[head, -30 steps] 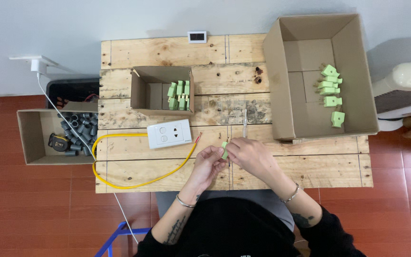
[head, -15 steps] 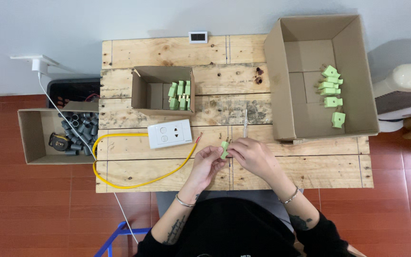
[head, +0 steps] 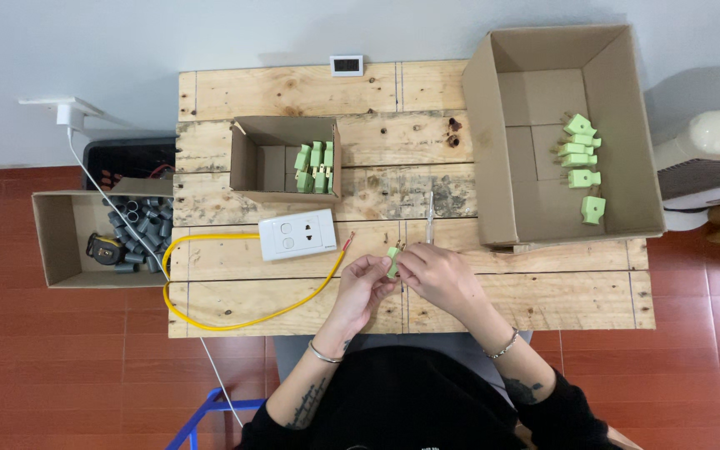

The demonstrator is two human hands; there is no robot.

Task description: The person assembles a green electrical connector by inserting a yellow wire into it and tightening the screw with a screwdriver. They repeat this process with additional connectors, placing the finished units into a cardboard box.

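My left hand (head: 361, 283) and my right hand (head: 437, 275) meet over the front of the wooden pallet table (head: 543, 292), both gripping one small green plug adapter (head: 392, 258) with metal prongs pointing away from me. A slim screwdriver (head: 429, 218) lies just beyond my right hand. A white wall socket plate (head: 297, 234) with a yellow cable (head: 235, 321) sits left of my hands. The small open cardboard box (head: 247, 158) holds several green adapters (head: 313, 169). The large cardboard box (head: 493, 142) at the right holds several more green adapters (head: 583, 162).
A cardboard box (head: 52, 242) of grey tube pieces and a tape measure (head: 103, 248) stands on the red tiled floor at the left. A small digital display (head: 347, 64) rests at the table's far edge. A white charger and cord (head: 69, 117) hang at the left; a blue frame (head: 202, 417) is below.
My hands stay together on the green adapter, shifting only slightly as my fingers work on it. Nothing else has moved.
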